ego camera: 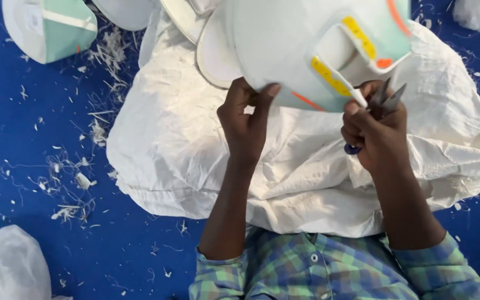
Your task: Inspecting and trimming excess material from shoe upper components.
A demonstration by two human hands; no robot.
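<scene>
Pale mint-and-white cap piece with yellow and orange trim (284, 50), raised over white woven sack (184, 150): likely light, flexible; pinched at lower edge by left hand (245, 119), right hand (376, 133) fingers curled around small metal snips (387, 99), apparently at trim edge.

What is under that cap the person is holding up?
Under the cap lies a big crumpled white sack on the blue floor. More pale cap pieces peek out beside it. Whatever lies directly behind the cap is hidden.
</scene>
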